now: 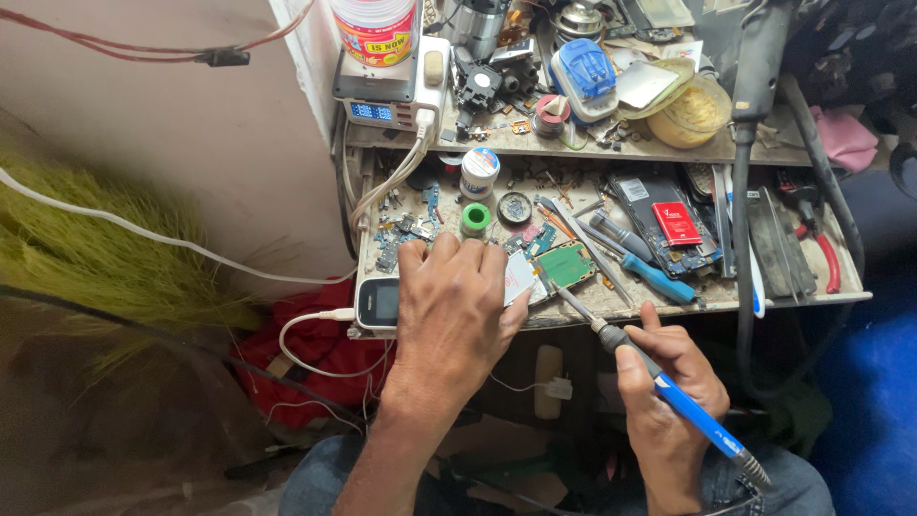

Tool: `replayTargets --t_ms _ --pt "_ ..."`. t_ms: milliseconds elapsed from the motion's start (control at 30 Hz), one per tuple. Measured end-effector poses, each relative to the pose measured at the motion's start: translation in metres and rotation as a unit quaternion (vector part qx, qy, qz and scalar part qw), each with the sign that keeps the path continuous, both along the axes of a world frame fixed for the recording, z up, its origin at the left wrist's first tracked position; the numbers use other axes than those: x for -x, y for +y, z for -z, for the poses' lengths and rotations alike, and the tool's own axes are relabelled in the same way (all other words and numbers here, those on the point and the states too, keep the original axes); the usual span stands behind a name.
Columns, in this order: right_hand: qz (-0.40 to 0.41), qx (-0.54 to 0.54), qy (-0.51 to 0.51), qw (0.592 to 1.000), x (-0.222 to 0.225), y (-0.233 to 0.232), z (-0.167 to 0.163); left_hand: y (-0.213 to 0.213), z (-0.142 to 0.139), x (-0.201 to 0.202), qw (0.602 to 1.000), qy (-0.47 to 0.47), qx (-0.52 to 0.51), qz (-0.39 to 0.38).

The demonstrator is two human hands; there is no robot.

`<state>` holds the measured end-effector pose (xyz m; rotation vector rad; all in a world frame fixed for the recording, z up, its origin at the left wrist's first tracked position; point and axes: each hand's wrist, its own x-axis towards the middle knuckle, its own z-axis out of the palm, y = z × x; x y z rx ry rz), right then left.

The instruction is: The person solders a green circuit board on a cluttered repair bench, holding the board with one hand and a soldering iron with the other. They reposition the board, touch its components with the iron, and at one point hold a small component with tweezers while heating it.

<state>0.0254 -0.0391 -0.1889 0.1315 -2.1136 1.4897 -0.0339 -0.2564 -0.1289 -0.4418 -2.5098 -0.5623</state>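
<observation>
- at the front edge of the cluttered workbench [611,308], our left hand [454,311] lies flat, palm down, fingers spread only a little and pressing on a small phone [380,304] and a pale plate [521,277] beside it.
- the phone's dark screen shows to the left of the hand; a white cable [315,320] plugs into its left end and loops down over a red cloth [306,358].
- how much of the phone the palm covers we cannot tell; it may be lying opened under the hand.
- our right hand [669,382] is curled tight around the blue handle of a soldering iron [659,387], thumb along the black collar.
- the iron's metal tip points up and left, ending just beside a green circuit board [565,263] near the left hand's fingertips.
- a blue-handled screwdriver [650,274] lies diagonally on the bench to the right of the board.
- further right we see an opened phone with a red battery [676,223], and red-handled pliers [821,250] near the bench's right edge.
- behind the left hand stand a green tape roll [475,220] and a small white jar [479,170].
</observation>
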Motion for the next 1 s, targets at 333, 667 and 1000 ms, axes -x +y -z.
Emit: replayTargets --t_ms 333,667,1000 --pt "0.003 -0.011 0.000 1.000 -0.0002 -0.0014 -0.0032 -0.0002 -0.0007 -0.0005 1.000 0.003 -0.001 0.001" --pt "-0.026 0.030 0.040 0.998 0.0022 0.0000 0.0006 0.0000 0.0014 -0.0015 1.000 -0.001 0.005 -0.003" --pt "-0.022 -0.007 0.029 0.999 0.0008 -0.0019 -0.0048 0.0007 0.0019 -0.0015 1.000 0.001 0.007 -0.005"
